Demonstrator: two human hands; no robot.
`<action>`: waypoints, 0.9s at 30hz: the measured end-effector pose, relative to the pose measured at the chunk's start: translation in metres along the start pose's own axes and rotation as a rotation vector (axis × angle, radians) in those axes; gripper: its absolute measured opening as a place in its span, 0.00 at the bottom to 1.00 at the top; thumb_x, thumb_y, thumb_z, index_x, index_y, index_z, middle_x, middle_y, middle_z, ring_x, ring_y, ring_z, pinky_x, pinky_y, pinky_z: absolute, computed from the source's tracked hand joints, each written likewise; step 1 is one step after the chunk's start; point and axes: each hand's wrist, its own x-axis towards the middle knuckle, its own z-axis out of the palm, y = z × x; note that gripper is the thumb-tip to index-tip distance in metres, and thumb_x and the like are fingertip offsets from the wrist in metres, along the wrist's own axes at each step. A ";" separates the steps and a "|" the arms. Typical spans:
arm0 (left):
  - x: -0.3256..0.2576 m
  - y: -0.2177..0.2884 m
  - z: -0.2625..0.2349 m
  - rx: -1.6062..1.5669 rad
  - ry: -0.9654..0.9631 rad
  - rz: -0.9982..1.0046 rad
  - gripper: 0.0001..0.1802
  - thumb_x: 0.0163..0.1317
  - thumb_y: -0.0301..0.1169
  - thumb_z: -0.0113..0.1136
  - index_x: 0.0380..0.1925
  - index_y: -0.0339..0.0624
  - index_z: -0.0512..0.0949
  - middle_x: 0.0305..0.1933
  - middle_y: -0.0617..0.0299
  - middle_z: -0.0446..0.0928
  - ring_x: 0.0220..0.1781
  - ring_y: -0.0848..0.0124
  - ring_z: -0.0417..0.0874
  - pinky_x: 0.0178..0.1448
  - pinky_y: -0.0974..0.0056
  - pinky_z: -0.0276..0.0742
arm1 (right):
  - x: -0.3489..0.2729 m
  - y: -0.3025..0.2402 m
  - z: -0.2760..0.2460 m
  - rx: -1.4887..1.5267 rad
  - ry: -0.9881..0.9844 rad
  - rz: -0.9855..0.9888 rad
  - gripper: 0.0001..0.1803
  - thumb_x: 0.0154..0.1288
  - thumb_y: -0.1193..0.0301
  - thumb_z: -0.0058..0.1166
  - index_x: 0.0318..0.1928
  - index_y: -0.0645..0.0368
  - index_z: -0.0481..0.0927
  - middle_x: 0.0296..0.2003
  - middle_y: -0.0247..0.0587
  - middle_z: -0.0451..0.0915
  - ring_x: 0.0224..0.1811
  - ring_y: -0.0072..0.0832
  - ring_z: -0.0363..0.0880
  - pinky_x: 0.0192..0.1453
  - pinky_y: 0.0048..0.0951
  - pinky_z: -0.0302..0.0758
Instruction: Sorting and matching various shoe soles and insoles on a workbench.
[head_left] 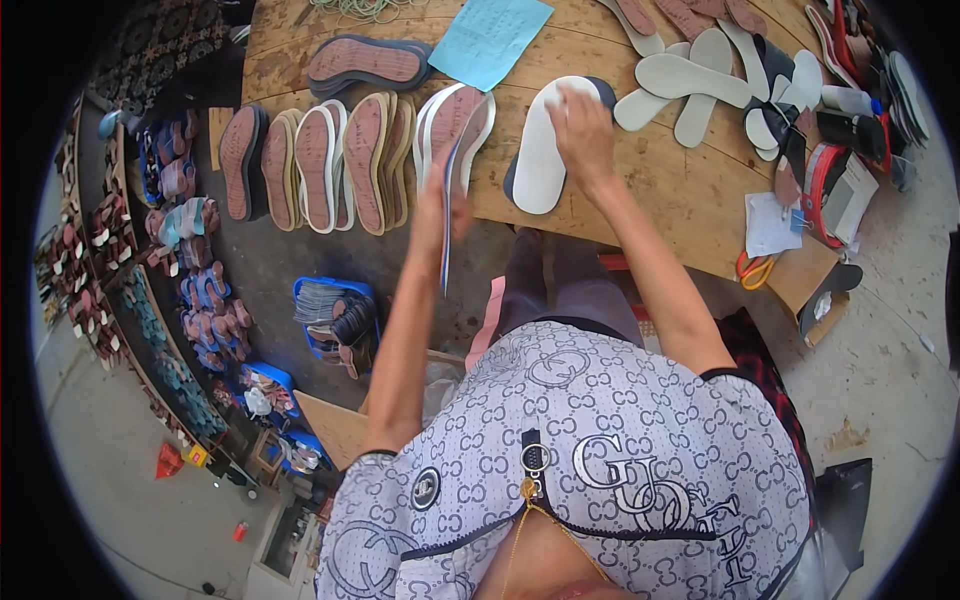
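White foam makes up the insole [543, 150] lying flat on the wooden table [690, 190], toe end away from the person, with a dark sole edge showing under its near end and far tip. In the head view the right hand [583, 135] lies on top of that insole's far half, palm down and fingers spread flat, pressing rather than clasping, so the insole sits directly beneath the hand and reaches back from it toward the table's near edge. To its left, the left hand [443, 205] is closed round a thin sole [455, 195] held on edge, its pale rim turned to the camera; the piece runs from above the fingers down past the table edge, and the motion blur there makes it hard to tell whether one sheet or two are pinched. Just beside this hand a row of pink and cream soles [330, 165] stands on edge along the table rim. Farther off lie a blue paper sheet [490, 38] and loose white insoles [700, 85]. Below the table, on the floor, a blue crate [335, 320] holds a grey stack of soles and some dark pieces.
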 end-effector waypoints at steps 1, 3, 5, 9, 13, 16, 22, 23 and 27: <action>0.014 0.008 -0.001 0.593 0.423 0.256 0.32 0.74 0.51 0.39 0.51 0.28 0.75 0.45 0.49 0.81 0.47 0.60 0.83 0.47 0.65 0.77 | -0.022 -0.002 -0.003 0.090 -0.097 0.073 0.14 0.59 0.66 0.59 0.44 0.57 0.78 0.39 0.42 0.77 0.43 0.39 0.74 0.51 0.40 0.69; 0.024 0.035 -0.026 1.006 0.276 0.226 0.27 0.72 0.43 0.48 0.64 0.38 0.68 0.62 0.44 0.71 0.62 0.55 0.74 0.62 0.61 0.67 | -0.071 -0.007 -0.002 0.091 -0.258 -0.085 0.13 0.57 0.67 0.61 0.42 0.56 0.78 0.35 0.41 0.74 0.41 0.38 0.73 0.47 0.36 0.70; 0.029 0.042 -0.029 1.434 0.312 0.051 0.25 0.68 0.42 0.53 0.61 0.41 0.71 0.57 0.43 0.73 0.57 0.50 0.76 0.61 0.58 0.69 | -0.087 -0.012 -0.002 0.067 -0.245 -0.108 0.13 0.54 0.68 0.62 0.40 0.56 0.77 0.33 0.40 0.72 0.40 0.37 0.72 0.45 0.36 0.71; 0.015 0.013 -0.012 1.638 0.354 0.526 0.22 0.66 0.38 0.57 0.56 0.36 0.74 0.51 0.47 0.76 0.53 0.53 0.77 0.57 0.58 0.71 | -0.089 0.006 0.012 0.155 -0.239 -0.142 0.11 0.52 0.70 0.63 0.35 0.55 0.76 0.32 0.38 0.70 0.39 0.36 0.71 0.44 0.36 0.71; -0.017 -0.047 0.004 1.013 0.335 0.209 0.19 0.66 0.35 0.57 0.53 0.36 0.75 0.49 0.49 0.78 0.49 0.60 0.80 0.53 0.61 0.74 | -0.083 0.011 0.019 0.213 -0.245 -0.155 0.07 0.55 0.70 0.61 0.32 0.57 0.76 0.31 0.38 0.72 0.38 0.37 0.72 0.44 0.36 0.70; -0.015 -0.072 0.023 0.738 0.299 0.022 0.17 0.68 0.34 0.53 0.52 0.35 0.76 0.45 0.49 0.80 0.48 0.64 0.81 0.55 0.63 0.73 | -0.073 0.014 0.009 0.353 -0.374 -0.019 0.07 0.58 0.70 0.58 0.32 0.60 0.76 0.31 0.40 0.73 0.38 0.38 0.72 0.44 0.36 0.71; 0.012 -0.100 0.033 1.222 0.062 0.140 0.30 0.69 0.47 0.50 0.65 0.40 0.64 0.57 0.47 0.70 0.58 0.51 0.72 0.58 0.52 0.70 | -0.023 -0.010 -0.033 0.484 -0.070 0.277 0.06 0.62 0.71 0.54 0.33 0.61 0.74 0.33 0.44 0.74 0.40 0.42 0.72 0.45 0.39 0.69; 0.017 -0.090 0.041 1.238 0.034 0.045 0.30 0.69 0.48 0.49 0.64 0.40 0.65 0.55 0.47 0.70 0.57 0.51 0.73 0.58 0.52 0.70 | -0.005 -0.019 -0.053 0.410 0.046 0.165 0.05 0.61 0.72 0.54 0.34 0.61 0.73 0.34 0.44 0.73 0.40 0.43 0.72 0.46 0.40 0.69; 0.025 -0.073 0.052 1.123 0.060 -0.214 0.33 0.69 0.55 0.45 0.60 0.38 0.70 0.50 0.54 0.75 0.51 0.60 0.77 0.55 0.56 0.72 | 0.010 -0.040 -0.087 0.310 0.070 -0.076 0.06 0.61 0.73 0.56 0.34 0.60 0.74 0.35 0.42 0.76 0.40 0.41 0.74 0.47 0.39 0.69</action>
